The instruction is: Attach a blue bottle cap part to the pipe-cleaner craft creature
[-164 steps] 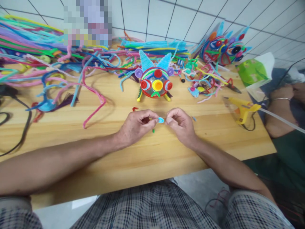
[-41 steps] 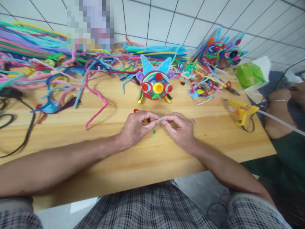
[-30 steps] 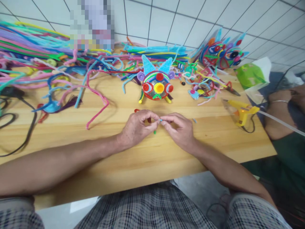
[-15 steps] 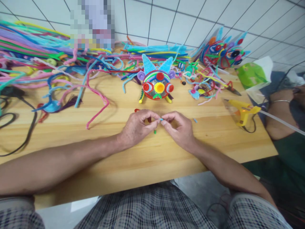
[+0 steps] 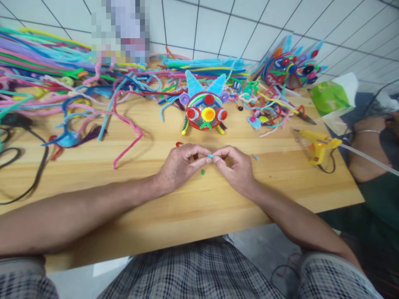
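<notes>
Left hand and right hand both pinched nearly closed, fingertips sharing a tiny blue piece over the table, on the near side of the horned figure; piece could slip and drop, likely from so little surface to grip.

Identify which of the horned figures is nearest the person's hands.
The horned figure with purple ears, just beyond the left hand and right hand pinching a small blue piece; the other figures stand farther back, by the tiled wall.
</notes>
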`<state>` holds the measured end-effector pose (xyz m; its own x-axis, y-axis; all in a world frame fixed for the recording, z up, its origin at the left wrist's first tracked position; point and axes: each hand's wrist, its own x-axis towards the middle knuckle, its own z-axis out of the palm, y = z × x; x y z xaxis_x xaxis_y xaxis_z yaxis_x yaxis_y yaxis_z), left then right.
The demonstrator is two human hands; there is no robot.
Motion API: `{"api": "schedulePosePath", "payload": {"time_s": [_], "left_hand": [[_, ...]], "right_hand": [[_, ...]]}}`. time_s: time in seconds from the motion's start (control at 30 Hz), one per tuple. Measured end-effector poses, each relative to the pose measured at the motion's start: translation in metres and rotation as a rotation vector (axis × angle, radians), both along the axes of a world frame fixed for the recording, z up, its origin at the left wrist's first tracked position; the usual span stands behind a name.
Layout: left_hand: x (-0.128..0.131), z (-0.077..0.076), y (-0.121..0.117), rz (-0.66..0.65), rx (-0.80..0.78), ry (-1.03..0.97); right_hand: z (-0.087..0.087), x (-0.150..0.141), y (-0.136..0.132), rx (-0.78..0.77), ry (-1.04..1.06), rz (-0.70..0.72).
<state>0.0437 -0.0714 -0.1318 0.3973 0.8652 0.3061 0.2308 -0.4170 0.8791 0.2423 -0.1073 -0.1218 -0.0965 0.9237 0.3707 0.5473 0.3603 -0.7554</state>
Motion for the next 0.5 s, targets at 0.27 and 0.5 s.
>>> {"api": "schedulePosePath", "payload": {"time_s": [0.27,0.5], "left_hand": [[-0.0007,0.0006,-0.0009,-0.008,-0.011,-0.021],[0.0006,-0.0003,-0.0008,-0.016,-0.039,-0.011]], "right_hand": [[-0.0002,0.0003,0.0003,0.0,0.004,-0.004],[0.0001,0.0,0.0,-0.012,-0.01,-0.002]]}}
